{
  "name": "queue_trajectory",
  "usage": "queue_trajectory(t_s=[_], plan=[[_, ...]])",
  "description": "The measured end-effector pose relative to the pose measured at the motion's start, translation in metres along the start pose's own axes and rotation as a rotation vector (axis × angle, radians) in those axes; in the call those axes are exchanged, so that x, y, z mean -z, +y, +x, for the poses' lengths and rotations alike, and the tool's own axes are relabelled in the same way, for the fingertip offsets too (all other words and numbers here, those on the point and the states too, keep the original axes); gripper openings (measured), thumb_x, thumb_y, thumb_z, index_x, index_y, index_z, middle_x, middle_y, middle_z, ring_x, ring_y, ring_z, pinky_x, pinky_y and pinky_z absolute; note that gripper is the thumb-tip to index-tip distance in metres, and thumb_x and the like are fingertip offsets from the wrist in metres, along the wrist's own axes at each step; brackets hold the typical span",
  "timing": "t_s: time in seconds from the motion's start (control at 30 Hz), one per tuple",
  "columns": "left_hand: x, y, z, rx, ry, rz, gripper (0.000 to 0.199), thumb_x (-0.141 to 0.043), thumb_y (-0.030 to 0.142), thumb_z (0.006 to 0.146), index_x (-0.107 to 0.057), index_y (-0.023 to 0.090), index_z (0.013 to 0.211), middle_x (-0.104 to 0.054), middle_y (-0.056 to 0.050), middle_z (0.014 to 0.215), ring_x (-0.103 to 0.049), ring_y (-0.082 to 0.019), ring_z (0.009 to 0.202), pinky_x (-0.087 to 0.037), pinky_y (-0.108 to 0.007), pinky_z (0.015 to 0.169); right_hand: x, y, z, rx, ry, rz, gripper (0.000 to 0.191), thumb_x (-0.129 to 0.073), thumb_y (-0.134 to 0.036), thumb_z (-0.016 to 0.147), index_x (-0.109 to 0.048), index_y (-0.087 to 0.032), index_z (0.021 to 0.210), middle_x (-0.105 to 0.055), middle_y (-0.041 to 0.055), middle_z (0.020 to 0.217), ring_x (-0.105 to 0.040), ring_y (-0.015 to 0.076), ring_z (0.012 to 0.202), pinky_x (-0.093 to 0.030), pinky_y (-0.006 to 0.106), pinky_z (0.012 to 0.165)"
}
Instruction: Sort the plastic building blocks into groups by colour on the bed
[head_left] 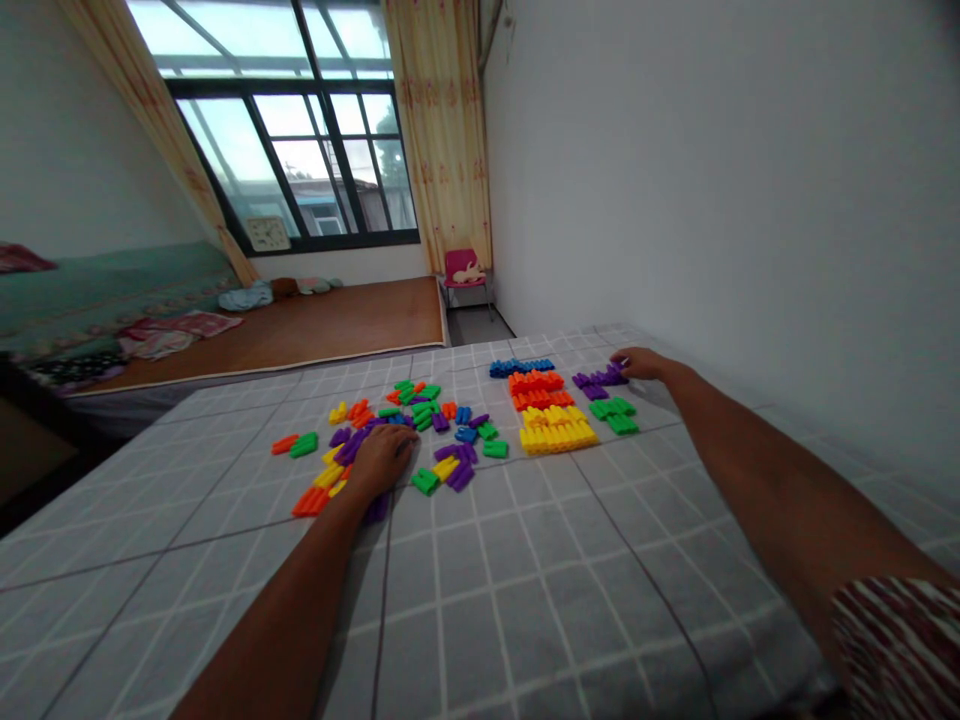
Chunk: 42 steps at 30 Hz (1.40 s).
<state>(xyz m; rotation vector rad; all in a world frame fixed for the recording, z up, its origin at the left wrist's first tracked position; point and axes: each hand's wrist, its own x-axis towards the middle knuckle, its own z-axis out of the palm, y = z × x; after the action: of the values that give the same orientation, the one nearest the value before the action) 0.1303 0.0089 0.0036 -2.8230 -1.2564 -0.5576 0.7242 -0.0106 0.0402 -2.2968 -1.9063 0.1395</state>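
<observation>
The left hand [384, 458] rested at the mixed blocks [424, 409] on the checked cloth [480, 580], its grip hidden. The right hand [639, 362] had its fingers at the purple blocks [602, 377], too small to tell whether they held one.

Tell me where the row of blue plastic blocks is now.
The blue row lies just right of centre in the head view, directly beyond the orange plastic block rows, left of the right hand.
</observation>
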Motion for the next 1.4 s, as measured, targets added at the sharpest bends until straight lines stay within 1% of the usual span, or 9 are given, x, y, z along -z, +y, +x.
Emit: queue_trajectory(t_s=[0.5,0.57,0.67,0.77,0.87,1.0,1.1,1.23,1.4], plan=[[-0.005,-0.006,-0.001,-0.026,0.031,-0.029,0.03,-0.046,0.027,0.087,-0.07,0.02,0.102,-0.072,-0.008,0.109,-0.062,-0.026,0.105,-0.045,-0.044,0.098,-0.006,0.003,-0.011,0.022,-0.007,0.042,0.058,-0.064,-0.018,0.068,-0.064,-0.017,0.126,-0.065,0.0097,0.127,-0.061,0.0254,0.114,-0.048,0.033,0.095],[-0.004,-0.005,0.0,-0.02,0.041,-0.063,0.029,-0.047,0.027,0.086,-0.07,0.02,0.101,-0.071,-0.008,0.11,-0.062,-0.026,0.106,-0.046,-0.044,0.098,-0.006,0.0,-0.014,0.013,0.041,0.04,0.061,-0.063,-0.017,0.068,-0.061,-0.016,0.129,-0.062,0.0114,0.13,-0.062,0.0262,0.11,-0.048,0.035,0.095],[0.008,0.004,0.004,0.009,0.1,-0.144,0.03,-0.047,0.028,0.087,-0.07,0.019,0.103,-0.07,-0.009,0.113,-0.062,-0.024,0.11,-0.047,-0.042,0.099,-0.002,-0.017,-0.014,0.032,0.224,0.035,0.059,-0.059,-0.015,0.071,-0.059,-0.013,0.13,-0.059,0.0151,0.134,-0.064,0.0262,0.106,-0.048,0.037,0.095],[0.033,0.016,0.012,0.039,0.215,-0.179,0.03,-0.049,0.03,0.088,-0.07,0.018,0.105,-0.069,-0.01,0.115,-0.06,-0.023,0.113,-0.045,-0.04,0.102,0.002,-0.063,-0.013,0.163,0.389,0.074,0.05,-0.052,-0.015,0.077,-0.061,-0.012,0.126,-0.062,0.0146,0.128,-0.064,0.0238,0.102,-0.047,0.037,0.096],[0.062,0.017,0.02,0.135,0.254,-0.161,0.03,-0.049,0.025,0.088,-0.069,0.02,0.109,-0.069,-0.007,0.117,-0.061,-0.021,0.112,-0.045,-0.036,0.102,0.002,-0.137,-0.024,0.401,0.362,0.149,0.04,-0.05,-0.017,0.083,-0.065,-0.016,0.119,-0.068,0.0101,0.118,-0.064,0.0212,0.1,-0.047,0.034,0.094],[0.085,-0.001,0.018,0.28,0.038,-0.066,0.031,-0.053,0.024,0.085,-0.071,0.018,0.11,-0.07,-0.008,0.115,-0.063,-0.022,0.107,-0.047,-0.032,0.095,-0.01,-0.246,-0.053,0.715,0.204,0.194,0.034,-0.054,-0.017,0.084,-0.067,-0.02,0.115,-0.07,0.0072,0.116,-0.063,0.0207,0.105,-0.047,0.033,0.093],[0.086,-0.018,0.006,0.364,-0.126,0.008,0.032,-0.055,0.026,0.084,-0.071,0.019,0.111,-0.072,-0.009,0.111,-0.065,-0.023,0.101,-0.048,-0.029,0.086,-0.026,-0.307,-0.063,0.759,0.074,0.179,0.035,-0.055,-0.015,0.084,-0.067,-0.02,0.116,-0.072,0.0068,0.11,-0.066,0.0197,0.098,-0.048,0.029,0.086],[0.072,-0.036,-0.018,0.47,-0.214,0.037,0.028,-0.058,0.028,0.082,-0.073,0.021,0.105,-0.073,-0.01,0.104,-0.067,-0.024,0.092,-0.048,-0.029,0.077,-0.052,-0.351,-0.055,0.66,0.033,0.08,0.035,-0.057,-0.021,0.086,-0.066,-0.02,0.119,-0.069,0.009,0.119,-0.063,0.0231,0.106,-0.047,0.029,0.085],[0.052,-0.049,-0.038,0.417,-0.112,-0.044,0.027,-0.058,0.021,0.08,-0.074,0.02,0.102,-0.074,-0.007,0.099,-0.066,-0.022,0.089,-0.047,-0.027,0.076,-0.07,-0.379,-0.046,0.713,-0.077,0.026,0.028,-0.058,-0.036,0.088,-0.071,-0.022,0.108,-0.073,0.0073,0.106,-0.066,0.0224,0.095,-0.046,0.027,0.075]])
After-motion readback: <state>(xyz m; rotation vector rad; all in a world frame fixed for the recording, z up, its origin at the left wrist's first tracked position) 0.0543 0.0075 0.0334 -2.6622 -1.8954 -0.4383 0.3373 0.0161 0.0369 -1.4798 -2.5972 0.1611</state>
